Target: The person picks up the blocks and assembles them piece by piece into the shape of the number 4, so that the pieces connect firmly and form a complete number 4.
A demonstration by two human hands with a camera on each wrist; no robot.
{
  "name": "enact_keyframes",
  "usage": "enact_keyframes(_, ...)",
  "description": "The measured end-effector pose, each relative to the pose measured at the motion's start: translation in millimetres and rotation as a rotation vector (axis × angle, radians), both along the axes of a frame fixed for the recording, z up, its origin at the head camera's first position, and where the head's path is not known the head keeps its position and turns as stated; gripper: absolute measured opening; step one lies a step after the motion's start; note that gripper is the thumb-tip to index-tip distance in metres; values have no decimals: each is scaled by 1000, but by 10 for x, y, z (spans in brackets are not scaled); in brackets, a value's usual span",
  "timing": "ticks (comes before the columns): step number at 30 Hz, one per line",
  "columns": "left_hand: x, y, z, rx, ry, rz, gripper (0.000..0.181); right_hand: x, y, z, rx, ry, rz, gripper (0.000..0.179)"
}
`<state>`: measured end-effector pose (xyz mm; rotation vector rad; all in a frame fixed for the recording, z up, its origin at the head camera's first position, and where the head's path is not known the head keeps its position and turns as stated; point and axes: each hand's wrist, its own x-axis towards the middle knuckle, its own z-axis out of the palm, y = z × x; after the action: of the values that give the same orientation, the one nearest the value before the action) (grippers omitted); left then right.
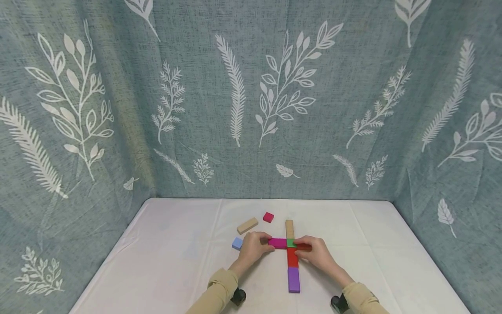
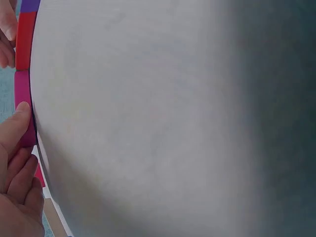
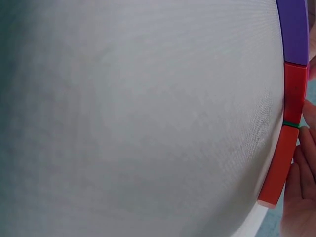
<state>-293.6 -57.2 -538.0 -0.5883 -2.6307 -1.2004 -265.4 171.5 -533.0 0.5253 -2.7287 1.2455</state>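
Note:
Flat coloured blocks lie end to end in a cross on the white table. At its centre is a green block point(image 1: 290, 243), with a beige block point(image 1: 289, 228) beyond it and a red block point(image 1: 292, 257), then a purple block point(image 1: 293, 279), on the near side. My left hand point(image 1: 252, 249) pinches the outer end of the magenta block point(image 1: 278, 244), the cross's left arm. On the right side, my right hand point(image 1: 318, 254) holds an orange-red block point(image 3: 279, 165) between thumb and fingers; its fingers partly cover that block in the head view.
Loose on the table point(image 1: 176, 244) lie another beige block point(image 1: 247, 225), a small crimson block point(image 1: 268, 217) and a light blue block point(image 1: 237, 243) right beside the left hand. A patterned blue-green curtain point(image 1: 251, 174) encloses the table's back and sides.

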Motion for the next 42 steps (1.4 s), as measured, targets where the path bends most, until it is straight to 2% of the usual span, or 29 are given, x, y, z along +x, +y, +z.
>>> enact_keyframes(16, 8, -4, 11, -15, 13, -10, 27, 18, -6, 5, 1, -12, -10, 28)
enact_keyframes(26, 25, 18, 49, -6, -86, 21, 28, 11, -4, 1, 11, 2, 0, 28)
enact_keyframes(42, 55, 54, 145, 16, -76, 35, 28, 30, -11, 15, 8, -4, -6, 27)
